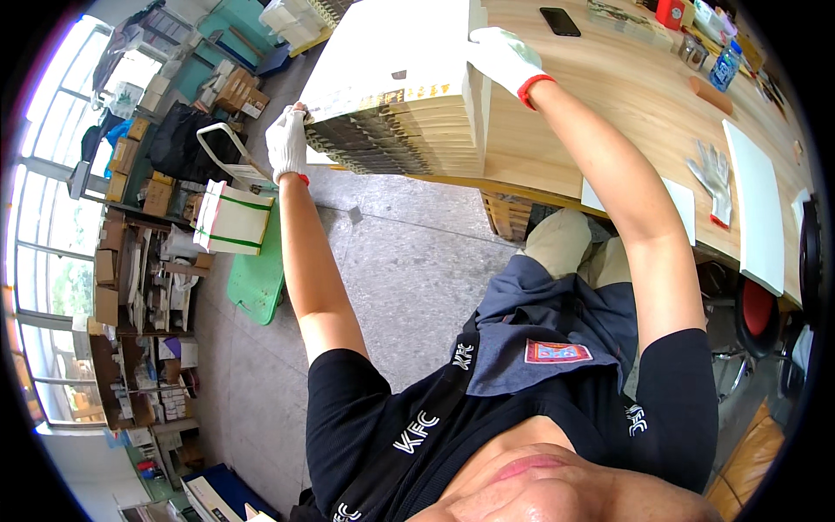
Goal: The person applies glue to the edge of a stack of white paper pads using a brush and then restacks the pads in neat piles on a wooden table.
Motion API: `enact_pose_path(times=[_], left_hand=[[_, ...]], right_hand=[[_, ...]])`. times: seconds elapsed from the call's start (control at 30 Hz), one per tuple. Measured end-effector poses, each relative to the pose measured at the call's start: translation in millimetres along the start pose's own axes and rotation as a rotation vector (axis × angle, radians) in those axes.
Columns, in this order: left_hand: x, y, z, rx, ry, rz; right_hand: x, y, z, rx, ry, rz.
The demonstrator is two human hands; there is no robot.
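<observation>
A tall stack of printed sheets (396, 130) stands at the near edge of the wooden table, its top white and its near side dark with yellowish edges. My left hand (287, 143), in a white knit glove with a red cuff, is closed at the stack's near left corner; a bare fingertip shows there. My right hand (506, 59), gloved the same way, grips the stack's right side farther back, its fingertips partly hidden against the paper edges. Both arms are stretched forward.
On the wooden table (557, 113) lie a black phone (559, 22), a spare white glove (715, 181), a blue-capped bottle (725, 66) and a white board (753, 204). Left, a strapped white bundle (233, 217) rests by a green platform cart (257, 283). Shelves with boxes (156, 196) line the windows.
</observation>
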State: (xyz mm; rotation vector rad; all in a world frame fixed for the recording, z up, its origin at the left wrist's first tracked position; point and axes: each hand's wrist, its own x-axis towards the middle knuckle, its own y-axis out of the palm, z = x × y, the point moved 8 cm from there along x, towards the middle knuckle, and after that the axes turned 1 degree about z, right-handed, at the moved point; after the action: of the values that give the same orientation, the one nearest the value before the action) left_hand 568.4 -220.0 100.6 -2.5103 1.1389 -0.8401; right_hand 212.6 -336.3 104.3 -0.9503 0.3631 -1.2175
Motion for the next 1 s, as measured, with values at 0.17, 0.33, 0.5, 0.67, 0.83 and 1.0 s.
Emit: enact_pose_path(times=[0.17,0.33,0.5,0.67,0.83,1.0], left_hand=[[5.7,0.7,-1.4,0.032,0.034,0.009],[-22.0,-8.9,-42.9,0.283,0.376,-0.451],[-132.6,71.1,-138.2,-0.086,0.924,-0.358],[-267.8,248.1,-247.7,-0.520,0.877,0.619],[-431.4,447.0,-290.9,-1.002,-0.385,1.785],[-540.1,533.2,-342.2,-0.737,-0.987,1.783]], right_hand=[[7.6,8.7,-6.4,0.063,-0.037,-0.090],[-27.0,-19.6,-11.7,0.140,0.014,-0.023],[-121.9,-19.1,-60.2,0.445,0.109,0.228],[-244.6,-14.6,-155.6,0.497,0.281,0.300],[-354.4,-62.5,-210.9,0.509,0.547,0.204],[-424.6,-68.6,-260.2,0.644,0.657,0.023]])
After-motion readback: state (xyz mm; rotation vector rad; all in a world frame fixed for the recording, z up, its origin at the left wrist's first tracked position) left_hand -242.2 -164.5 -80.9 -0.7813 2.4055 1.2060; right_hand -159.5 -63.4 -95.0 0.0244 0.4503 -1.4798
